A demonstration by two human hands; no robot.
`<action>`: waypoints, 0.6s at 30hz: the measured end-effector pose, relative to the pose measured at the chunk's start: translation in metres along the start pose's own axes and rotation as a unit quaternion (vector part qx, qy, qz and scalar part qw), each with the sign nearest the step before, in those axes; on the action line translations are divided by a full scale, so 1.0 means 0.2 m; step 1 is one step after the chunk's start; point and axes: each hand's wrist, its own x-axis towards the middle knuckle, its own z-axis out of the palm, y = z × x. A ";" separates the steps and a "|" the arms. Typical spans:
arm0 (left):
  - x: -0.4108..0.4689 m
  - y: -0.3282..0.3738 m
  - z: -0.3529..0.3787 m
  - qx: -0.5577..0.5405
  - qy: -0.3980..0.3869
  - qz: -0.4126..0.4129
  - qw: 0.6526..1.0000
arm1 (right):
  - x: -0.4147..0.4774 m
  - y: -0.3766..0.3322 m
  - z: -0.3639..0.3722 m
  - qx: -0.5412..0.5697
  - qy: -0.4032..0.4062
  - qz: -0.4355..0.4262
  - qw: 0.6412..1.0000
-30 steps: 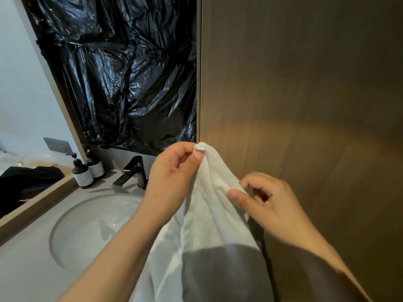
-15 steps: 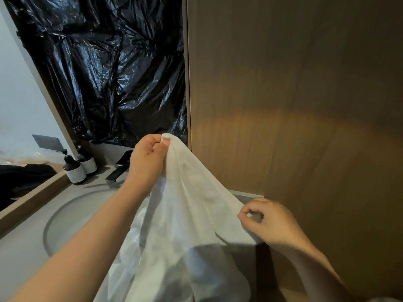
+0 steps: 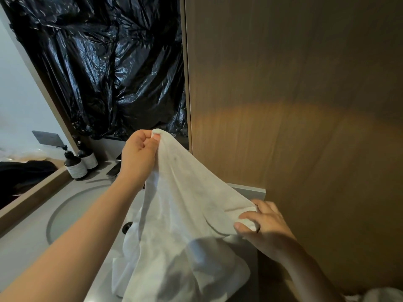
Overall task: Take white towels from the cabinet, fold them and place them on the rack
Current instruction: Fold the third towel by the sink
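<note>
Over the grey stone table (image 3: 26, 240), the left-hand grip (image 3: 139, 155) pinched a thin white towel (image 3: 185, 210) high; the right-hand grip (image 3: 266, 227) clutched its edge, probably spreading it for folding.

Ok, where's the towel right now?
Head view, centre: the towel hangs over the sink, stretched between the left hand up top and the right hand by the wood panel.

Left hand (image 3: 139, 153) high, right hand (image 3: 268, 229) lower, both arms outstretched, fingers (image 3: 250, 214) pinched on the white towel (image 3: 185, 214).
</note>
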 end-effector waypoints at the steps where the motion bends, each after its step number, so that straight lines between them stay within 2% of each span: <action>1: 0.00 -0.01 0.00 0.002 0.006 0.001 1.000 | 0.00 0.02 0.01 0.002 0.001 0.001 1.000; 5: 0.03 -0.04 0.00 -0.007 0.026 -0.011 1.000 | 0.00 0.11 0.04 -0.061 -0.002 0.007 0.998; 11: 0.08 -0.10 -0.01 0.014 0.028 -0.028 0.999 | 0.01 0.14 -0.06 -0.052 -0.003 0.035 0.998; 14: 0.11 -0.13 -0.02 0.027 0.034 -0.033 0.998 | 0.03 0.15 -0.18 -0.064 0.002 0.015 0.998; 18: 0.14 -0.15 -0.02 0.040 0.040 -0.039 0.998 | 0.06 0.12 -0.34 -0.141 0.050 -0.035 0.988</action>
